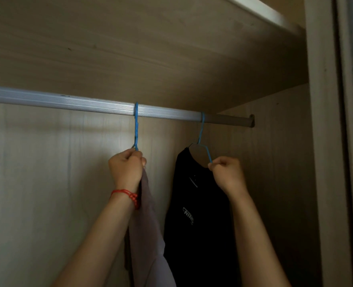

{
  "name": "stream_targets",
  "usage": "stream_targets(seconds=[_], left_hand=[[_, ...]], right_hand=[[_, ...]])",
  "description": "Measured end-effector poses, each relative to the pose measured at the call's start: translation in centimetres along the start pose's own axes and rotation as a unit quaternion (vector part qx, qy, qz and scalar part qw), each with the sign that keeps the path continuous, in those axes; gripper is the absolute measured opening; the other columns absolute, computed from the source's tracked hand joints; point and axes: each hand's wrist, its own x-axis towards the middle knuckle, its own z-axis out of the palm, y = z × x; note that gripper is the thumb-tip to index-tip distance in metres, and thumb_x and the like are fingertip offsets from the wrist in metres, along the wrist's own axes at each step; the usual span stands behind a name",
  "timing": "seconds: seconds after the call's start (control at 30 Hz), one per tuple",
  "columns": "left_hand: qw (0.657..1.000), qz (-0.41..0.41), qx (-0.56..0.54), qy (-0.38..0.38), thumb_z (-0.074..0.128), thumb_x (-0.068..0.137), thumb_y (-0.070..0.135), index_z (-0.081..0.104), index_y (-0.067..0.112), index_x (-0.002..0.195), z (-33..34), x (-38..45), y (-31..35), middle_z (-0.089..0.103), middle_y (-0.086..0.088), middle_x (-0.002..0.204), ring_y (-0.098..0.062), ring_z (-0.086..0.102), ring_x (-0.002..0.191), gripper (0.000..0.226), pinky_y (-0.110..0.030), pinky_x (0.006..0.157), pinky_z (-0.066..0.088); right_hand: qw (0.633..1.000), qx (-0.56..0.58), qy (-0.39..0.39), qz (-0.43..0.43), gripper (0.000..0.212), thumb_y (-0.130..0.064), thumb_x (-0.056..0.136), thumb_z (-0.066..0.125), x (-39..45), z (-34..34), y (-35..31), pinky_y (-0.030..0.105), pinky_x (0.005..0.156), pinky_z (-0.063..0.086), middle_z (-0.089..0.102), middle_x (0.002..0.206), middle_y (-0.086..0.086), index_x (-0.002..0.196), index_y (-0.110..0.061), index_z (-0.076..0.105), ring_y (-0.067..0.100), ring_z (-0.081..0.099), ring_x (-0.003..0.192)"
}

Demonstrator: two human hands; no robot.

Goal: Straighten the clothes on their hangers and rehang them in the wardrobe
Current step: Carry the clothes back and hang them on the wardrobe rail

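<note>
Your left hand (126, 169) grips the blue hanger (136, 129) carrying the grey garment (148, 235); your right hand (226, 172) pinches the second hanger (202, 139) bearing the black shirt (198, 214). Both hooks sit on the rail (68, 101).

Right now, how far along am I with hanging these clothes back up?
Both blue hangers' hooks are already over the rail. In hand: your left hand grips the left hanger with the grey garment, and your right hand pinches the right hanger at the black shirt neck. Left: letting go, and probably squaring the shirt, which sits unevenly. No other clothes show.
</note>
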Motion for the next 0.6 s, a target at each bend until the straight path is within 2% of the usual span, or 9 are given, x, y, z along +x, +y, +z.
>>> stream_targets(seconds=[0.1,0.2,0.3,0.43,0.53,0.6], left_hand=[[1.0,0.003,0.018,-0.001,0.05,0.083,-0.002,0.054,0.01,0.053,-1.2,0.0,0.8,0.042,0.008,0.029,-0.005,0.038,0.032,0.032,-0.018,0.045,0.035],[0.999,-0.006,0.036,-0.013,0.051,0.084,0.0,0.054,0.008,0.055,-2.1,0.0,1.6,0.043,0.008,0.03,-0.011,0.038,0.039,0.031,-0.021,0.048,0.036],[0.999,-0.015,0.044,-0.016,0.05,0.084,-0.001,0.053,0.007,0.055,-2.5,0.0,2.0,0.042,0.007,0.029,-0.014,0.037,0.042,0.03,-0.023,0.049,0.034],[0.997,-0.012,0.068,-0.016,0.049,0.084,0.0,0.055,0.01,0.054,-2.6,-0.5,2.2,0.046,0.008,0.03,-0.016,0.041,0.046,0.033,-0.023,0.052,0.037],[0.995,-0.005,0.097,-0.024,0.049,0.086,0.001,0.055,0.008,0.054,-2.4,-1.1,2.7,0.048,0.007,0.03,-0.016,0.043,0.049,0.033,-0.024,0.058,0.042],[0.993,-0.008,0.11,-0.029,0.05,0.088,0.004,0.055,0.007,0.056,-2.4,-1.4,2.9,0.051,0.004,0.037,-0.015,0.044,0.05,0.033,-0.022,0.059,0.043]], right_hand=[[1.0,-0.009,-0.007,0.003,0.035,-0.001,0.086,0.055,0.0,-0.4,-0.1,0.018,0.053,0.034,0.05,0.059,-0.001,0.056,-0.018,0.05,0.013,0.047,0.061],[1.0,-0.018,-0.002,-0.004,0.031,-0.002,0.086,0.055,-0.3,-0.6,-0.1,0.02,0.054,0.035,0.052,0.061,0.0,0.059,-0.015,0.055,0.017,0.051,0.074],[1.0,-0.014,0.001,-0.013,0.014,-0.003,0.088,0.055,-0.8,-0.5,-0.2,0.024,0.061,0.036,0.057,0.074,0.008,0.086,0.002,0.067,0.019,0.052,0.079],[1.0,0.0,-0.009,-0.015,0.012,-0.007,0.091,0.053,-1.4,-0.2,0.1,0.024,0.059,0.037,0.055,0.066,0.0,0.089,-0.007,0.065,0.017,0.052,0.073],[1.0,-0.001,-0.001,-0.018,0.014,-0.009,0.091,0.053,-2.2,-0.3,-0.1,0.024,0.069,0.038,0.06,0.081,0.007,0.095,-0.004,0.066,0.017,0.055,0.079],[1.0,-0.017,-0.001,-0.018,0.016,-0.01,0.091,0.054,-2.9,-0.6,-0.4,0.026,0.075,0.041,0.062,0.089,0.008,0.099,-0.005,0.066,0.02,0.058,0.088]])
